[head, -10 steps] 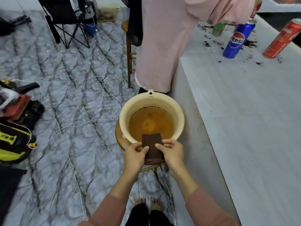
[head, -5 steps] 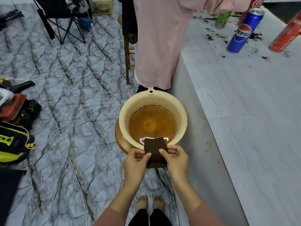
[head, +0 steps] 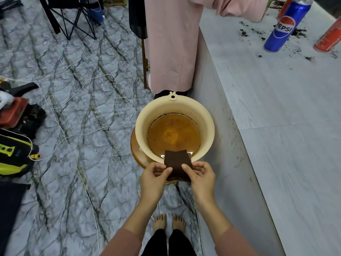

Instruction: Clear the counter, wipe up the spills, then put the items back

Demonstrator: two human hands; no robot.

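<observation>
Just below the centre of the frame, the dark brown cloth (head: 177, 163) is held up between two hands. It looks folded into a thick pad. Its long axis runs from the hands toward the top of the frame, and its far edge hangs over the near rim of the cream basin (head: 142, 126), above the brown water. I cannot tell if this edge touches the water.

The left hand (head: 153, 179) pinches the left border of the cloth with thumb and curled fingers. The right hand (head: 202, 179) pinches the right border in the same way. So both hands are closed on the cloth, one on each side, with the cloth between them.

The basin stands on a round wooden stool (head: 136, 154), just beside the side wall of the white counter (head: 276, 108), which fills the right part of the frame. On the counter, in the upper right corner, a blue Pepsi can (head: 285, 28) and a red can (head: 330, 37) stand among dark spilled crumbs (head: 299, 33).

In my judgement, the coming move turns on this: the spill lies up and to the right of the cloth, well apart from it, and the right hand is the nearer one to the counter. The cans are not yet cleared, so wiping around them could push crumbs wider.

A person in pale pink clothes (head: 171, 43) stands behind the basin.
</observation>
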